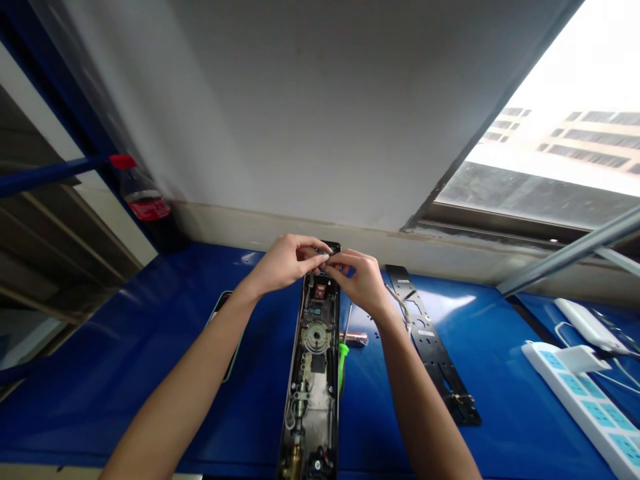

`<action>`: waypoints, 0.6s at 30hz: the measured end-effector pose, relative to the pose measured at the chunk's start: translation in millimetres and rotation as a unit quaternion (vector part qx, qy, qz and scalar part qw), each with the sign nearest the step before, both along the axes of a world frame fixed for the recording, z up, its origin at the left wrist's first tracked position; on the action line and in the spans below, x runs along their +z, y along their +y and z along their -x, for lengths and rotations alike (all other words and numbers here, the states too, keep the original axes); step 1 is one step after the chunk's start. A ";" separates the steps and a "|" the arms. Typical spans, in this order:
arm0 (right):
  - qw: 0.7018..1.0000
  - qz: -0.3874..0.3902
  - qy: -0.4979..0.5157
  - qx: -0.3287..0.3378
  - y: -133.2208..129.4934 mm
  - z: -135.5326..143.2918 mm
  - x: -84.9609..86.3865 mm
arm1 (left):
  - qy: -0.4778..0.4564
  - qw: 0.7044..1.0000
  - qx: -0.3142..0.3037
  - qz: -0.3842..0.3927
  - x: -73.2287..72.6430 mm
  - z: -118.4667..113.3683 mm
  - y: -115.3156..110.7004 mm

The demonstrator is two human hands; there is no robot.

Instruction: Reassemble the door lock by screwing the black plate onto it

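Observation:
A long, narrow black housing [317, 380], which looks like an opened electronic door lock, lies lengthwise before me with its inner parts exposed. Inside it are a round metal hub [317, 338], a small red part [321, 291] and a brass-coloured cylinder [295, 460]. Over its far end my left hand [295, 261] is closed, thumb and fingers pinched together. My right hand [357, 275] is pinched closed as well, its fingertips meeting the left ones. Whatever small part sits between the fingertips is too hidden to name.
Right of the housing lie a green-handled screwdriver [343, 360], a shiny cylinder [356, 339] and a black perforated plate [430, 340]. A phone [230, 357] lies left, partly behind my forearm. A cola bottle [150, 210] stands back left; a power strip [585, 393] lies right.

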State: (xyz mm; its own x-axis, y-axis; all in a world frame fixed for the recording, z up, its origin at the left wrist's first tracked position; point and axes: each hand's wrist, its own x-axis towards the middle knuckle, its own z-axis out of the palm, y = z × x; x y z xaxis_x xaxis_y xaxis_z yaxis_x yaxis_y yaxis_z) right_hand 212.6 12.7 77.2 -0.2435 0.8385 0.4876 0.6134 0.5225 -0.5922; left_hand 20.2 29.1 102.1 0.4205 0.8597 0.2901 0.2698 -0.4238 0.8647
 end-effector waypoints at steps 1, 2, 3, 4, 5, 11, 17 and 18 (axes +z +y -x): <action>1.000 -0.003 -0.017 0.000 1.2 -1.1 -1.5 | 0.006 1.000 0.007 -0.015 -1.8 0.1 1.1; 0.999 -0.006 -0.033 -0.003 2.5 -2.9 -3.2 | 0.014 0.999 0.021 -0.036 -3.9 0.3 2.9; 0.999 -0.009 -0.048 -0.008 4.1 -5.4 -4.9 | 0.025 0.997 0.039 -0.064 -6.1 0.7 5.3; 0.998 -0.011 -0.062 -0.014 6.0 -8.2 -6.5 | 0.040 0.993 0.060 -0.096 -8.0 1.1 8.7; 0.997 -0.012 -0.075 -0.020 8.0 -11.1 -7.9 | 0.061 0.986 0.080 -0.130 -9.6 1.4 12.8; 0.991 -0.006 -0.125 -0.038 18.1 -16.1 -10.0 | 0.210 0.946 0.010 -0.245 -10.8 -3.7 50.0; 0.988 0.004 -0.142 -0.053 19.7 -7.1 -9.2 | 0.259 0.937 -0.097 -0.212 -12.6 -6.7 68.3; 0.988 0.005 -0.142 -0.059 19.5 -6.2 -9.4 | 0.263 0.936 -0.099 -0.214 -12.6 -6.3 68.0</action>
State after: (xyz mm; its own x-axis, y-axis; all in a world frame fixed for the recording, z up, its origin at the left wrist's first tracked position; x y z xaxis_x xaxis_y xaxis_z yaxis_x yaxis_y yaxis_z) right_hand 218.8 32.2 67.8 -0.2697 0.8737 0.4049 0.8123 0.4323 -0.3916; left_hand 26.5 97.0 89.5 0.7402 0.6023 0.2990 0.4895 -0.7875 0.3744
